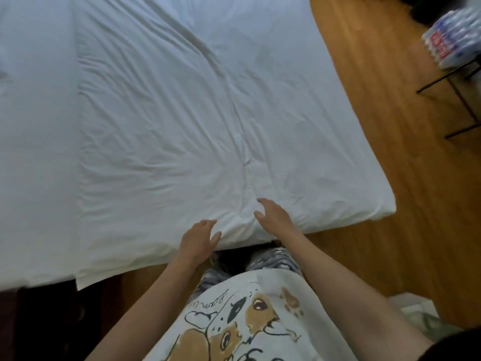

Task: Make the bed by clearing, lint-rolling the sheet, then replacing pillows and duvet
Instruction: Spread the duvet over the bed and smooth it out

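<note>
A white wrinkled duvet (195,113) lies spread over the bed and fills most of the view. Its near edge runs just in front of me. A smoother white sheet (36,152) shows along the left side. My left hand (197,238) hovers at the duvet's near edge, fingers apart, holding nothing. My right hand (274,217) rests just above the duvet a little farther in, fingers spread and empty. No pillows or lint roller are in view.
Wooden floor (390,126) runs along the right side of the bed. A pack of bottles (453,40) sits at the top right beside a thin black metal frame (458,100). Dark furniture (39,321) lies under the bed's near left corner.
</note>
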Action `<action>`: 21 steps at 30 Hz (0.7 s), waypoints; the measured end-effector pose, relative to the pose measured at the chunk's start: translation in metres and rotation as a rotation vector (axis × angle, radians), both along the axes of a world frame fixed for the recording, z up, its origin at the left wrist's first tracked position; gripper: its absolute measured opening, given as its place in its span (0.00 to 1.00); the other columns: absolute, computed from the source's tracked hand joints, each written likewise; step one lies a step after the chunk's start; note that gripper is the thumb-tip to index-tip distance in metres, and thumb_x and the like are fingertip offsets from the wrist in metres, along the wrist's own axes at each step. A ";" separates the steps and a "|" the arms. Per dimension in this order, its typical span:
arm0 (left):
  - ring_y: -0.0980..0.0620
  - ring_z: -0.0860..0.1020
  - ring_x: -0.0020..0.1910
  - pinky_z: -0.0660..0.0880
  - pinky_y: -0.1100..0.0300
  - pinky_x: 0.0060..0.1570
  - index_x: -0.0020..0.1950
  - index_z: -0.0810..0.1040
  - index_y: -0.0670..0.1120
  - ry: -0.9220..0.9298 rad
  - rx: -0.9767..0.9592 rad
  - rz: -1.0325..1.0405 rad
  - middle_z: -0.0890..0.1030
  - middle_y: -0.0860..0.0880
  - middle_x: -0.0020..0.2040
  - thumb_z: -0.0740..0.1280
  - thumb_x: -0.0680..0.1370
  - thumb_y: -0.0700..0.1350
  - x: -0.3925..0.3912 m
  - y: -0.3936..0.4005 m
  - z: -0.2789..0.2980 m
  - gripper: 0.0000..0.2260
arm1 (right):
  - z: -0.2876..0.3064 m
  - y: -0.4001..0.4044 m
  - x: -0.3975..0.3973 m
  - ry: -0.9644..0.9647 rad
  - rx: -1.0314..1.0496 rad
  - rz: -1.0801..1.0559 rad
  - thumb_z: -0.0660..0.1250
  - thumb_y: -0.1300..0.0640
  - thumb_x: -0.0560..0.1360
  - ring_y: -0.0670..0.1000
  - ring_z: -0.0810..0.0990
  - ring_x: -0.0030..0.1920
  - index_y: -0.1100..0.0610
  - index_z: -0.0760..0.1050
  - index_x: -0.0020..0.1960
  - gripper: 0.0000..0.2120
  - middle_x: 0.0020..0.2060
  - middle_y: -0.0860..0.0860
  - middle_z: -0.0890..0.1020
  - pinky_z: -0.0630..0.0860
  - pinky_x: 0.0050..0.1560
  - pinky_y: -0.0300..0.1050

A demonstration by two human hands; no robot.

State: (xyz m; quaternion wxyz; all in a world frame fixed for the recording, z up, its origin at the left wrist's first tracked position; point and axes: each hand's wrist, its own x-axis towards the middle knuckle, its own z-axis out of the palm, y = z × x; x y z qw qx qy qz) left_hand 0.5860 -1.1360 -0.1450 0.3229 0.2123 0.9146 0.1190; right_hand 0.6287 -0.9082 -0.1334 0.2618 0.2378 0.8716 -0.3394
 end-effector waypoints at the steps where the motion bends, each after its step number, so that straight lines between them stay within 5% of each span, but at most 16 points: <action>1: 0.49 0.70 0.69 0.68 0.55 0.64 0.74 0.67 0.49 -0.003 0.017 0.032 0.71 0.49 0.72 0.58 0.83 0.55 0.007 0.001 0.011 0.22 | 0.013 0.002 0.010 0.023 -0.044 -0.038 0.60 0.50 0.80 0.53 0.71 0.67 0.54 0.64 0.74 0.23 0.69 0.53 0.72 0.67 0.65 0.47; 9: 0.51 0.74 0.65 0.70 0.56 0.63 0.72 0.71 0.49 -0.018 0.151 0.195 0.75 0.50 0.69 0.61 0.81 0.54 0.063 0.064 0.051 0.20 | 0.060 0.071 0.116 0.185 -0.159 -0.235 0.62 0.49 0.79 0.48 0.76 0.59 0.50 0.68 0.70 0.20 0.62 0.48 0.77 0.75 0.59 0.49; 21: 0.50 0.74 0.65 0.71 0.55 0.62 0.72 0.70 0.48 -0.090 0.225 0.043 0.74 0.49 0.69 0.60 0.82 0.52 0.198 0.334 0.061 0.19 | 0.065 0.323 0.285 0.173 -0.090 -0.466 0.65 0.50 0.78 0.48 0.77 0.57 0.53 0.72 0.68 0.20 0.60 0.51 0.79 0.72 0.52 0.40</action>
